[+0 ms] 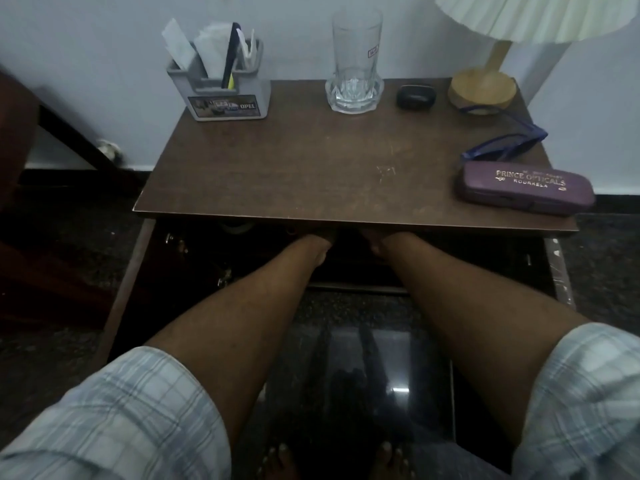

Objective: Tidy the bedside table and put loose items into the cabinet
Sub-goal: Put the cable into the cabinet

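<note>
We are reaching both hands (349, 242) into the open cabinet (433, 268), their grip hidden under the tabletop (311, 168); spectacle case (524, 187), sunglasses (509, 143) and earbud case (415, 96) are still waiting above.

Bare forearms, pale plaid sleeves (131, 410) (rolled high), bare toes (277, 459)

We are looking down at a pale wall (104, 36) running behind a dark, glossy floor (363, 358) that is catching a small glare. A lamp (481, 91) is standing at the back right corner; dark wooden furniture (20, 133) is sitting at left.
</note>
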